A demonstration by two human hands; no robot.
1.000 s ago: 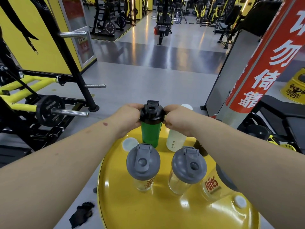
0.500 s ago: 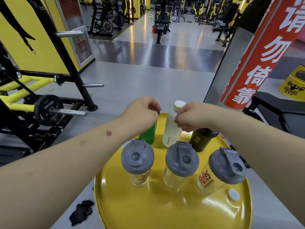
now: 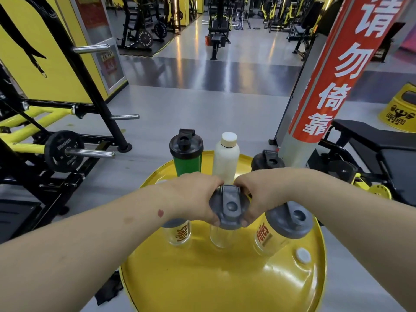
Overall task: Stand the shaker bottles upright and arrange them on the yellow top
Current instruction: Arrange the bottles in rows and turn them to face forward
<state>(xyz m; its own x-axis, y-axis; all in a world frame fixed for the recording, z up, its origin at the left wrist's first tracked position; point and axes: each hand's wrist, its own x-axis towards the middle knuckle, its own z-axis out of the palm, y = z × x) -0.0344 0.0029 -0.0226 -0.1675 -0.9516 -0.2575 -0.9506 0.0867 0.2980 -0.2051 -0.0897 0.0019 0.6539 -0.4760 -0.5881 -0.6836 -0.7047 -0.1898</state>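
**Six bottles upright on the yellow top, both hands on the middle one**

While both hands close around a single lid, the head view looks down on a round yellow top (image 3: 225, 280) carrying six bottles in two rows of three. All six stand with their long axes vertical and their lids pointing up; those at the edges appear to lean outward, which may come from the wide lens.

Back row, left to right: one green shaker (image 3: 188, 164) with a black lid, one white bottle (image 3: 226, 161) with a pale cap, and one dark shaker (image 3: 267, 162), mostly hidden behind the right forearm.

Front row: three clear shakers with grey lids. The left clear shaker (image 3: 180, 233) shows under the left wrist, and the right clear shaker (image 3: 273, 237) stands just beside the middle one. The middle clear shaker (image 3: 227, 209) is gripped at its lid from both sides: the left hand (image 3: 193, 197) wraps its fingers around the left rim, the right hand (image 3: 254, 197) presses on the right rim.

One small white cap (image 3: 302, 255) sits in the top near its right edge.
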